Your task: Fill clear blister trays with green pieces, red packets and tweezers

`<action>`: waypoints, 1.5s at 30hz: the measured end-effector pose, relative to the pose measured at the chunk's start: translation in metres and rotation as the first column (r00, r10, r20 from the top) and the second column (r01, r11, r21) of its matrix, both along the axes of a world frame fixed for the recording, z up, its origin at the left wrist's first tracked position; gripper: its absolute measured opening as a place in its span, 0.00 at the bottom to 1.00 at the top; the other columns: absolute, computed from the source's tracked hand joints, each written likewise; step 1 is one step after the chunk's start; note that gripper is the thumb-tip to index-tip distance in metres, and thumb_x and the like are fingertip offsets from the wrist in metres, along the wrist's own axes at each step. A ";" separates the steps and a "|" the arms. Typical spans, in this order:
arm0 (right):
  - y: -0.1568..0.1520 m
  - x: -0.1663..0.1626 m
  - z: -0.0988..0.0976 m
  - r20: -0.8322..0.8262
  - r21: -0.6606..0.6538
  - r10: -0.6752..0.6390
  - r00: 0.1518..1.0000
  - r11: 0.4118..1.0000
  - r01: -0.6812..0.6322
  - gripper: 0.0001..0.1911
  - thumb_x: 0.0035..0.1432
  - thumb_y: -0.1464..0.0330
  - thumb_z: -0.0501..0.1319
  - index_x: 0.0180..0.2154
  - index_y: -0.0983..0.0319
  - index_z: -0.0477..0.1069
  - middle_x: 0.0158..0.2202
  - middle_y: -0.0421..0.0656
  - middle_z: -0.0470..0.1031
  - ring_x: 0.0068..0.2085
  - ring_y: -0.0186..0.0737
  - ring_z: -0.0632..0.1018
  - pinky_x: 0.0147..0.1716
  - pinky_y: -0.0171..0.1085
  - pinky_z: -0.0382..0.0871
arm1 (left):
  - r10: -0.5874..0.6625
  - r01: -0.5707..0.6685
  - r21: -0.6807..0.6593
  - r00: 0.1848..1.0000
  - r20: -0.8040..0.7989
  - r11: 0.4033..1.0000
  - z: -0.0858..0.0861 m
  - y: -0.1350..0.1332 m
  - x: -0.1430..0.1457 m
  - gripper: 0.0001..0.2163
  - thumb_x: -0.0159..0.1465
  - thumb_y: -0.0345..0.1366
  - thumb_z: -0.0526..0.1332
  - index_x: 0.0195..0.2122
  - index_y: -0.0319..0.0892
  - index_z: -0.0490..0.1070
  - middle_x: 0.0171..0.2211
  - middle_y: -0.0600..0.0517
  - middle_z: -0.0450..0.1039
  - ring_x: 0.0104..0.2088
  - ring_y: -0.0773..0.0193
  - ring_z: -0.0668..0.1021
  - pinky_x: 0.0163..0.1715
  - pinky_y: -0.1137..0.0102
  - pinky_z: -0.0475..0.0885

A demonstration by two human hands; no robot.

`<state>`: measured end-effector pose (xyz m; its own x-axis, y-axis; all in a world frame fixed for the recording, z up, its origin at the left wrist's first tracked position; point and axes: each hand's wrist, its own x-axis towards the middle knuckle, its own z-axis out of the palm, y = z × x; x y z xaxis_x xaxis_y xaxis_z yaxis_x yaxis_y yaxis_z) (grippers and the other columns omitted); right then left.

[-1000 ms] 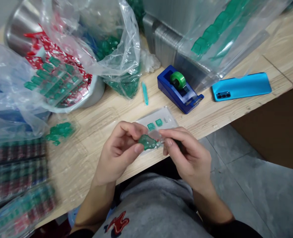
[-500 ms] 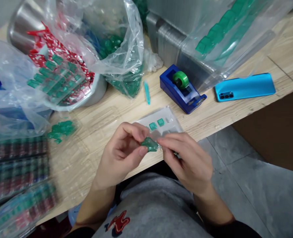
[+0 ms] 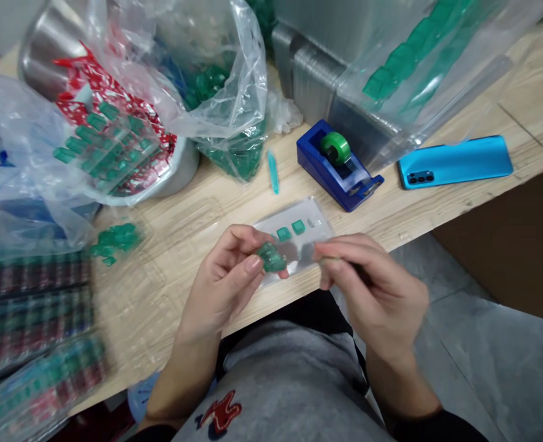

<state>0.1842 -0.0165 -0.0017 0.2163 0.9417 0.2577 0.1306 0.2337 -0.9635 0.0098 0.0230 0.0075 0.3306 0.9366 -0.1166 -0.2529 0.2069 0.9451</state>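
My left hand (image 3: 227,279) pinches a green translucent lump (image 3: 271,257) between thumb and fingers; whether it is one piece or several stuck together I cannot tell. My right hand (image 3: 375,294) is closed in a pinch to the right of it, apart from the lump. Something thin and small shows at its fingertips, too blurred to name. Behind and below both hands lies a clear plastic tray (image 3: 308,210) with small green squares (image 3: 297,227) in some of its hollows. Part of the tray is hidden by my left hand.
A blue tape dispenser (image 3: 315,147), a teal pointed stick (image 3: 273,173) and a blue phone (image 3: 459,162) lie beyond. Loose green pieces (image 3: 117,238) sit left. A filled tub (image 3: 186,169), plastic bags (image 3: 248,73) and stacked clear trays (image 3: 315,80) stand at the back.
My right hand has drawn away to the right from the green lump. My left hand still holds the lump, now slightly further left and higher.
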 end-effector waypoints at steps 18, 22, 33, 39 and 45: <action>0.005 -0.012 -0.008 0.445 0.214 -0.096 0.890 0.977 -0.002 0.12 0.59 0.79 0.57 0.40 0.58 0.70 0.35 0.42 0.76 0.38 0.36 0.78 0.37 0.35 0.74 | 0.204 -0.130 0.309 0.954 -0.222 0.942 0.003 -0.017 0.011 0.04 0.63 0.29 0.63 0.36 0.45 0.69 0.34 0.54 0.68 0.36 0.68 0.74 0.38 0.71 0.73; 0.007 -0.001 -0.011 0.256 0.113 -0.353 0.900 0.936 0.335 0.11 0.58 0.78 0.59 0.37 0.57 0.72 0.31 0.37 0.74 0.28 0.33 0.76 0.28 0.35 0.71 | 0.141 -0.140 0.127 0.990 -0.001 0.982 0.000 -0.012 0.006 0.04 0.62 0.31 0.65 0.36 0.46 0.71 0.33 0.55 0.70 0.33 0.69 0.75 0.34 0.72 0.75; 0.002 0.022 -0.023 -0.010 -0.114 -0.342 0.940 0.934 0.339 0.05 0.60 0.73 0.62 0.36 0.58 0.76 0.22 0.33 0.69 0.20 0.27 0.70 0.19 0.31 0.62 | 0.100 0.223 0.463 0.811 -0.576 0.858 -0.023 0.022 0.010 0.09 0.65 0.32 0.63 0.46 0.44 0.74 0.37 0.51 0.73 0.36 0.67 0.76 0.39 0.70 0.74; 0.001 0.026 -0.027 -0.002 -0.145 -0.333 0.943 0.933 0.329 0.05 0.60 0.73 0.62 0.36 0.58 0.76 0.21 0.32 0.68 0.20 0.27 0.70 0.20 0.32 0.63 | 0.326 0.494 0.652 0.592 -0.737 0.576 -0.051 0.045 0.034 0.11 0.69 0.38 0.57 0.45 0.38 0.72 0.38 0.47 0.74 0.40 0.61 0.75 0.42 0.65 0.73; -0.002 0.031 -0.031 0.016 -0.179 -0.316 0.949 0.933 0.313 0.05 0.60 0.73 0.62 0.36 0.58 0.76 0.21 0.32 0.68 0.20 0.28 0.70 0.21 0.33 0.63 | 0.525 0.664 0.599 0.347 -0.777 0.446 -0.051 0.045 0.039 0.15 0.69 0.45 0.54 0.39 0.37 0.73 0.33 0.46 0.76 0.34 0.58 0.75 0.35 0.64 0.69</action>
